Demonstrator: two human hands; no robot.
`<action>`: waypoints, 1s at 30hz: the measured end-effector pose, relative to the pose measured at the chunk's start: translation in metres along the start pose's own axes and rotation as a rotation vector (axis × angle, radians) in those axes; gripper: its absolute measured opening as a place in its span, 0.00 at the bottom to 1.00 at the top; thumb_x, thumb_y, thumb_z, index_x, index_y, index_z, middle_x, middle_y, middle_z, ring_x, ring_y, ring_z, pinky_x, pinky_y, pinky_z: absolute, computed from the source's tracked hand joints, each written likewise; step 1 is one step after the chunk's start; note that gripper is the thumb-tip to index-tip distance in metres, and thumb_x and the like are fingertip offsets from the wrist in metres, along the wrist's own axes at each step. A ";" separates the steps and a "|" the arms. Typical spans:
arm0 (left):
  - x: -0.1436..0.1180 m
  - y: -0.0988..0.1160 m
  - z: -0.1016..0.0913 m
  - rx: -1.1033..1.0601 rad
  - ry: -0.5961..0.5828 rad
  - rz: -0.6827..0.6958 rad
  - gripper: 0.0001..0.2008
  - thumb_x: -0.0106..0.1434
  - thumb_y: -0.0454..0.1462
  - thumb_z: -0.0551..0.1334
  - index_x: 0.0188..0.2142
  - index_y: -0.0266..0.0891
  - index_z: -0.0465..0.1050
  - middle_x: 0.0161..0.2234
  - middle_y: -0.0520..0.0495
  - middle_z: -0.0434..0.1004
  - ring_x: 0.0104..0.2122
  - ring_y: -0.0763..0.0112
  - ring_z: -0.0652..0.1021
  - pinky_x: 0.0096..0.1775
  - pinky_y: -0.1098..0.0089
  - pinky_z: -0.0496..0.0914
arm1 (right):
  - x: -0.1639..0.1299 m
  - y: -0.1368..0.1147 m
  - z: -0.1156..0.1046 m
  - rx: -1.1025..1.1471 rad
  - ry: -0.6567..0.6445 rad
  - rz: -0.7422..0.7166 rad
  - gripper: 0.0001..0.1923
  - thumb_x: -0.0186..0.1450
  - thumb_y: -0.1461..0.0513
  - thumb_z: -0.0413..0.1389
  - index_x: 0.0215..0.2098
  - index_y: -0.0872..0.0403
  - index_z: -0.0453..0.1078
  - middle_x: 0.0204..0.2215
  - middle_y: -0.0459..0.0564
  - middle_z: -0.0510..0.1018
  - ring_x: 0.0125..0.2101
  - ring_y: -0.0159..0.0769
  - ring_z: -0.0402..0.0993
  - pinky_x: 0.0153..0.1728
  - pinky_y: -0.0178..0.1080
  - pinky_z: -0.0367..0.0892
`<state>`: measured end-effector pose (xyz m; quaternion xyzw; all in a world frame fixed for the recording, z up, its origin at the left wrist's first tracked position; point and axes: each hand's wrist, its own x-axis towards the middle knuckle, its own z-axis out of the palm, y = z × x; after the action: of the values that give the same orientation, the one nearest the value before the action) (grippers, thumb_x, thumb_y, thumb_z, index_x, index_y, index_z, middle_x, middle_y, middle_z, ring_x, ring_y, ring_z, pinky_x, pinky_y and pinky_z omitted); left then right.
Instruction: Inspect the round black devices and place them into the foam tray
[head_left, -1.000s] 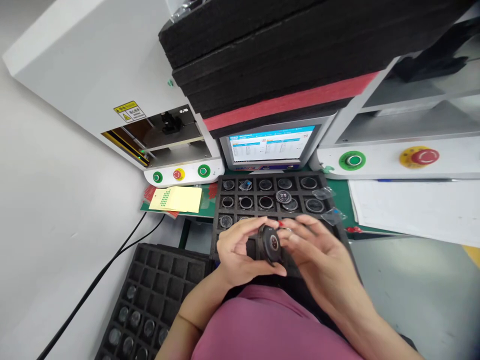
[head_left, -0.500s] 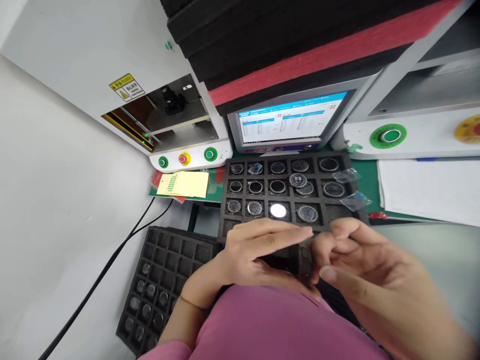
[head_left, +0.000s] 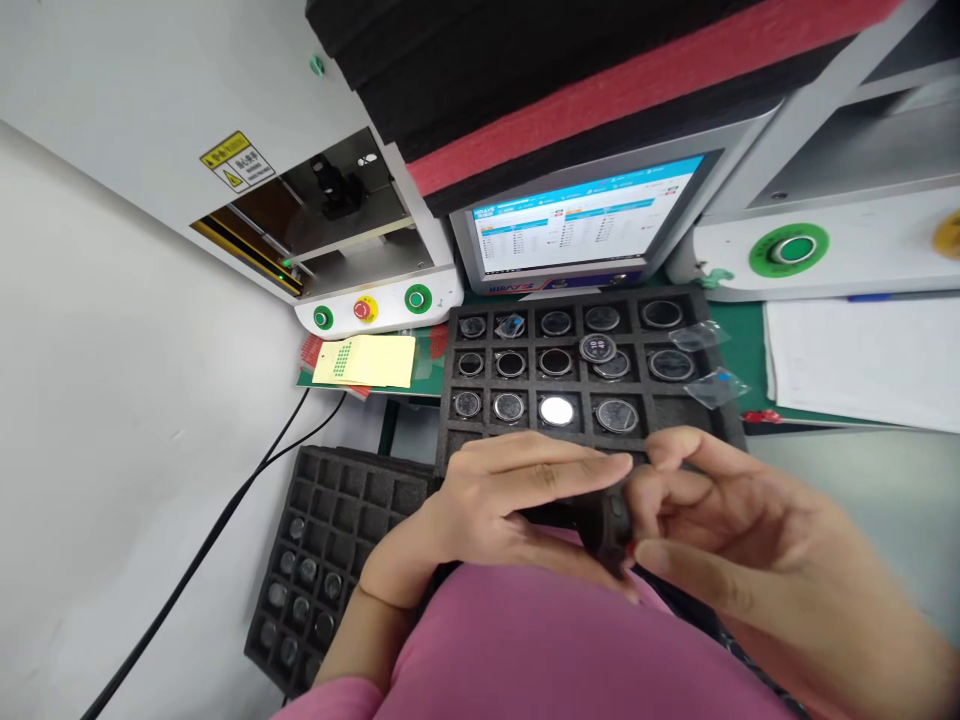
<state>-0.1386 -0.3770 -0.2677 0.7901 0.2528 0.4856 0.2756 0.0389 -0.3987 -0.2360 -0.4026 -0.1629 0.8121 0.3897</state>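
Observation:
Close to my body, my left hand (head_left: 517, 500) grips a black watch (head_left: 609, 522) edge-on, between the fingers above and the thumb below. Its face is turned out of sight. On the right, my right hand (head_left: 735, 530) is closed in a pinch against the watch's side. A small red piece (head_left: 631, 550) shows at the thumb tip, largely hidden by the fingers. Just beyond both hands lies a black foam tray (head_left: 525, 342) with round watches in its pockets. One watch with a lit face (head_left: 598, 348) rests across another, and one white disc (head_left: 556, 410) shines brightly.
A second foam tray (head_left: 349, 515) sits lower left. Behind stand a monitor (head_left: 585, 225), a machine with buttons (head_left: 367, 308) and another machine (head_left: 795, 250). Clear plastic films (head_left: 716, 388), red bits (head_left: 761, 416), white paper (head_left: 862, 355) and yellow cards (head_left: 371, 360) lie around.
The watch has turned slightly in my left hand, so its side shows more. A red piece now shows at my right thumb tip. The view has shifted a little.

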 end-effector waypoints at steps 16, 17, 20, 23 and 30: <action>0.002 0.002 0.000 -0.035 0.004 -0.009 0.35 0.55 0.37 0.73 0.61 0.40 0.66 0.45 0.40 0.81 0.41 0.65 0.82 0.42 0.68 0.78 | 0.014 0.016 -0.018 -0.013 -0.216 -0.194 0.20 0.53 0.69 0.69 0.35 0.46 0.64 0.29 0.39 0.68 0.24 0.27 0.69 0.20 0.30 0.73; 0.001 0.001 0.000 -0.058 0.004 -0.022 0.36 0.54 0.37 0.73 0.61 0.41 0.66 0.46 0.40 0.81 0.41 0.65 0.81 0.43 0.68 0.77 | 0.015 0.017 -0.016 -0.010 -0.198 -0.225 0.20 0.53 0.68 0.69 0.34 0.47 0.64 0.29 0.40 0.67 0.24 0.27 0.68 0.19 0.29 0.71; 0.000 -0.001 0.000 -0.208 0.027 -0.148 0.37 0.50 0.39 0.75 0.59 0.43 0.69 0.46 0.41 0.81 0.41 0.65 0.82 0.43 0.68 0.77 | 0.018 0.020 -0.012 -0.030 -0.156 -0.340 0.17 0.55 0.63 0.70 0.33 0.48 0.65 0.27 0.41 0.65 0.24 0.27 0.65 0.19 0.27 0.68; -0.001 0.000 -0.001 -0.616 0.058 -0.435 0.35 0.46 0.43 0.77 0.55 0.43 0.73 0.43 0.42 0.82 0.36 0.66 0.82 0.38 0.70 0.77 | 0.018 0.022 -0.009 -0.173 -0.025 -0.603 0.14 0.58 0.63 0.67 0.34 0.48 0.65 0.27 0.42 0.66 0.25 0.29 0.63 0.23 0.31 0.68; 0.001 0.013 0.009 -0.860 0.077 -0.887 0.31 0.59 0.59 0.61 0.34 0.30 0.76 0.31 0.38 0.81 0.30 0.63 0.81 0.32 0.68 0.74 | 0.019 0.027 -0.004 -0.436 0.009 -0.946 0.20 0.58 0.71 0.62 0.43 0.44 0.65 0.41 0.47 0.78 0.40 0.38 0.76 0.40 0.41 0.75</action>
<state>-0.1285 -0.3872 -0.2620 0.4101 0.3486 0.4112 0.7357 0.0216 -0.4021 -0.2642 -0.3601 -0.4907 0.4929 0.6218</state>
